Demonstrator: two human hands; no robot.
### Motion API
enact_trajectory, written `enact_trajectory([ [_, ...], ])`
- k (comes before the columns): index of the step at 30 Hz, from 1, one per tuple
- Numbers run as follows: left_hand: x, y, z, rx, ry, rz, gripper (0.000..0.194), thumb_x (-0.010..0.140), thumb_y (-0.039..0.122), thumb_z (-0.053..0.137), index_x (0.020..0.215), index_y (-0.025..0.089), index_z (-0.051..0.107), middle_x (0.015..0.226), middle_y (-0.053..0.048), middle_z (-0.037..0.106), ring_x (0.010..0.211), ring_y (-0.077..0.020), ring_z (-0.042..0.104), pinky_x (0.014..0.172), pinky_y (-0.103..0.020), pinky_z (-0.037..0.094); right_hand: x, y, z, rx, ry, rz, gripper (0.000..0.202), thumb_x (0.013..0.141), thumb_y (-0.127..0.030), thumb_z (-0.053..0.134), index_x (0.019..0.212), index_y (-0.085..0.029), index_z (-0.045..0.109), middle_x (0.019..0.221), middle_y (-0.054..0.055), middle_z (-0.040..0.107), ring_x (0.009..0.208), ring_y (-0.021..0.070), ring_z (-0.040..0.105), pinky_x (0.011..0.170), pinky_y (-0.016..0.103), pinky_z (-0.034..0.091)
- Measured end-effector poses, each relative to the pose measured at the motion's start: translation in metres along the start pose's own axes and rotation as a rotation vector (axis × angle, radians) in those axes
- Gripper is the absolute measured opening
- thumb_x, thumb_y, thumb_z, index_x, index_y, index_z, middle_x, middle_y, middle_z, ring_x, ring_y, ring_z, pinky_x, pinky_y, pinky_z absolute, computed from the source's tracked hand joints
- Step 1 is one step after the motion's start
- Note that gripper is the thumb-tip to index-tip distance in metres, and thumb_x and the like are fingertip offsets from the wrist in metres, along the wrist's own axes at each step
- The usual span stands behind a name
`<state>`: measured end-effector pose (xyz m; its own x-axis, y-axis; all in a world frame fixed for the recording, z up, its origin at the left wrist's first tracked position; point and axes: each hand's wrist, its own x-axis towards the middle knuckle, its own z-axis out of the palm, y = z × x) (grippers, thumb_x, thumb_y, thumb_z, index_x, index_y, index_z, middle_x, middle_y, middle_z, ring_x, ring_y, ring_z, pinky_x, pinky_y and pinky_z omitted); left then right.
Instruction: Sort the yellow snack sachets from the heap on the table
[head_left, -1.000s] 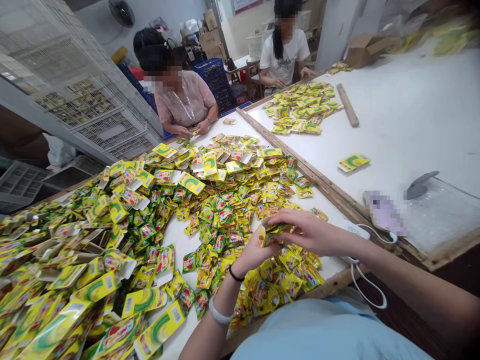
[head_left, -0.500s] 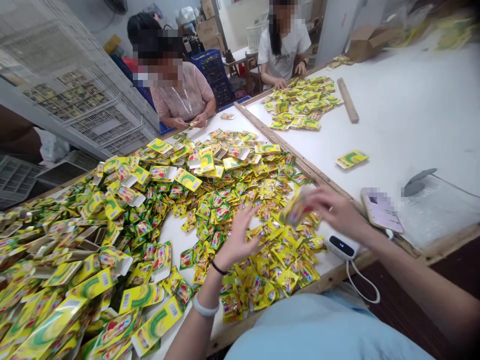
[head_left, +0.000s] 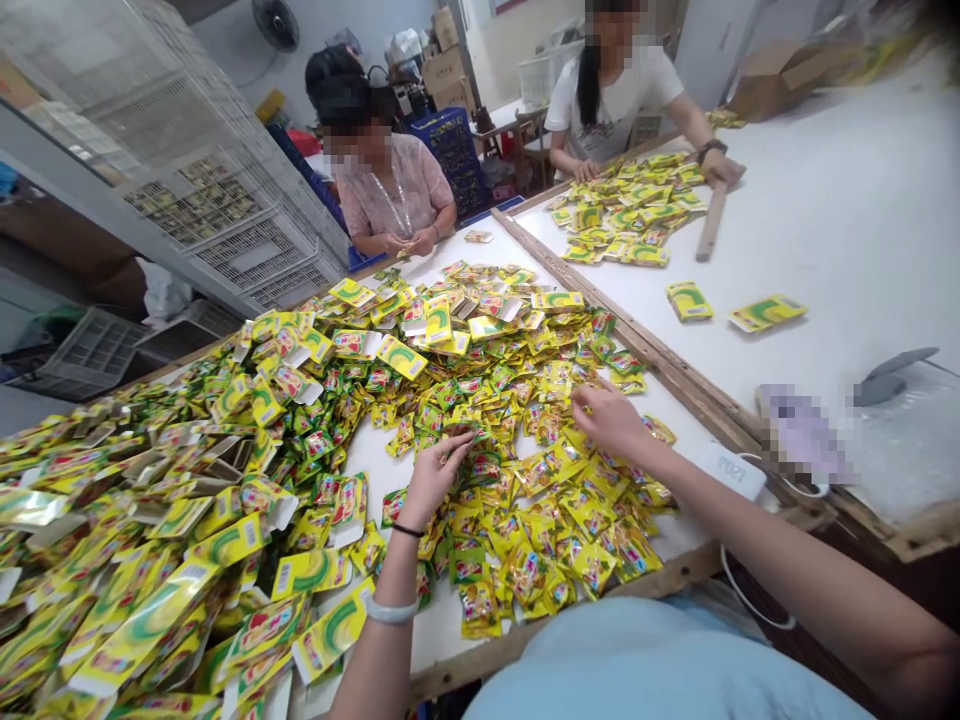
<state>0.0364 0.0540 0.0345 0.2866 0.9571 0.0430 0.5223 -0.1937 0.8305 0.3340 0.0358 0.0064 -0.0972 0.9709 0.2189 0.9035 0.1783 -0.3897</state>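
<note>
My left hand (head_left: 439, 475) is over the green packets (head_left: 484, 468) in the middle of the pile, its fingertips pinched together on something I cannot make out. My right hand (head_left: 606, 415) reaches into the yellow packets (head_left: 551, 475) on the right side of the pile; its fingers are curled down, and what they hold, if anything, is too small to tell. Flat yellow boxes (head_left: 330, 630) lie heaped to the left of my hands. Two yellow boxes, one of them squarish (head_left: 688, 301) and one longer (head_left: 768, 313), lie beyond the wooden strip.
A wooden strip (head_left: 637, 345) divides the white table. On the right are a phone (head_left: 802, 435), a white device (head_left: 729, 472) with a cable and a plastic bag (head_left: 911, 430). Two people sit across the table; one person's hand (head_left: 724, 170) is on a wooden bar (head_left: 711, 222).
The box in my right hand has gone from it, and a second box lies beyond the strip. Both hands have lowered to the packets. A person's hand has reached the wooden bar.
</note>
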Motion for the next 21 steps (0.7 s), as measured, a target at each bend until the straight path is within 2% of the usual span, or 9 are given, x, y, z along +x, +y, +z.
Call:
enact_trajectory([
  [2, 0.001, 0.001, 0.004, -0.034, 0.081, -0.014, 0.028, 0.082, 0.038, 0.054, 0.097, 0.021, 0.07, 0.098, -0.006, 0.072, 0.091, -0.022, 0.065, 0.084, -0.036, 0.05, 0.0, 0.002, -0.003, 0.017, -0.026, 0.001, 0.024, 0.089, -0.03, 0.045, 0.107, -0.018, 0.056, 0.102, 0.01, 0.069, 0.096, 0.0239, 0.062, 0.104, 0.044, 0.029],
  [4, 0.003, 0.001, 0.012, -0.075, 0.136, -0.015, 0.028, 0.082, 0.038, 0.055, 0.094, 0.019, 0.07, 0.093, -0.006, 0.072, 0.085, -0.0202, 0.065, 0.079, -0.032, 0.049, -0.002, 0.001, 0.0, 0.023, -0.053, 0.023, 0.031, 0.084, -0.037, 0.053, 0.108, -0.016, 0.056, 0.102, 0.013, 0.068, 0.099, 0.0273, 0.061, 0.099, 0.043, 0.034],
  [7, 0.008, 0.004, 0.025, -0.14, 0.173, -0.006, 0.025, 0.081, 0.038, 0.058, 0.089, 0.018, 0.069, 0.084, -0.004, 0.07, 0.076, -0.0162, 0.061, 0.071, -0.026, 0.047, -0.005, 0.001, 0.01, 0.045, -0.058, 0.111, 0.024, 0.084, -0.031, 0.054, 0.098, -0.014, 0.06, 0.093, 0.016, 0.069, 0.093, 0.0297, 0.063, 0.088, 0.041, 0.042],
  [9, 0.009, 0.009, 0.031, -0.193, 0.19, -0.016, 0.025, 0.081, 0.038, 0.057, 0.09, 0.017, 0.068, 0.074, -0.002, 0.067, 0.064, -0.0128, 0.056, 0.061, -0.023, 0.045, -0.006, 0.003, 0.013, 0.093, -0.037, 0.162, 0.022, 0.085, -0.026, 0.049, 0.099, -0.013, 0.061, 0.093, 0.016, 0.069, 0.09, 0.0286, 0.064, 0.08, 0.039, 0.046],
  [13, 0.009, 0.02, 0.037, -0.294, 0.192, -0.066, 0.028, 0.079, 0.041, 0.059, 0.089, 0.016, 0.067, 0.057, 0.003, 0.056, 0.047, -0.0084, 0.044, 0.045, -0.019, 0.035, -0.005, 0.002, -0.005, 0.249, 0.04, 0.157, 0.033, 0.089, -0.027, 0.043, 0.115, -0.014, 0.057, 0.111, 0.013, 0.065, 0.099, 0.0252, 0.062, 0.084, 0.037, 0.048],
  [15, 0.01, 0.026, 0.039, -0.337, 0.177, -0.089, 0.029, 0.078, 0.042, 0.061, 0.09, 0.016, 0.068, 0.055, 0.004, 0.054, 0.046, -0.0078, 0.043, 0.044, -0.019, 0.035, -0.005, -0.01, -0.021, 0.393, 0.043, 0.105, 0.036, 0.092, -0.03, 0.039, 0.123, -0.017, 0.052, 0.115, 0.011, 0.064, 0.093, 0.0208, 0.064, 0.08, 0.035, 0.051],
  [17, 0.011, 0.032, 0.043, -0.377, 0.145, -0.108, 0.031, 0.077, 0.043, 0.062, 0.092, 0.016, 0.068, 0.056, 0.004, 0.054, 0.045, -0.0075, 0.044, 0.044, -0.019, 0.037, -0.006, -0.028, -0.034, 0.681, -0.1, 0.022, 0.037, 0.092, -0.036, 0.04, 0.124, -0.021, 0.05, 0.106, 0.007, 0.066, 0.071, 0.016, 0.065, 0.065, 0.031, 0.054],
  [19, 0.012, 0.039, 0.047, -0.415, 0.103, -0.123, 0.033, 0.076, 0.043, 0.063, 0.094, 0.016, 0.069, 0.058, 0.003, 0.056, 0.046, -0.0074, 0.046, 0.045, -0.019, 0.04, -0.007, -0.047, -0.04, 0.984, -0.302, -0.036, 0.033, 0.087, -0.041, 0.05, 0.114, -0.022, 0.052, 0.088, 0.003, 0.067, 0.054, 0.0119, 0.059, 0.051, 0.027, 0.052],
  [21, 0.012, 0.047, 0.049, -0.444, 0.059, -0.134, 0.036, 0.078, 0.045, 0.06, 0.097, 0.016, 0.068, 0.061, 0.001, 0.059, 0.048, -0.0077, 0.048, 0.046, -0.02, 0.044, -0.008, -0.061, -0.038, 1.091, -0.368, -0.017, 0.028, 0.082, -0.04, 0.058, 0.103, -0.022, 0.051, 0.073, -0.002, 0.063, 0.049, 0.0101, 0.055, 0.045, 0.023, 0.048],
])
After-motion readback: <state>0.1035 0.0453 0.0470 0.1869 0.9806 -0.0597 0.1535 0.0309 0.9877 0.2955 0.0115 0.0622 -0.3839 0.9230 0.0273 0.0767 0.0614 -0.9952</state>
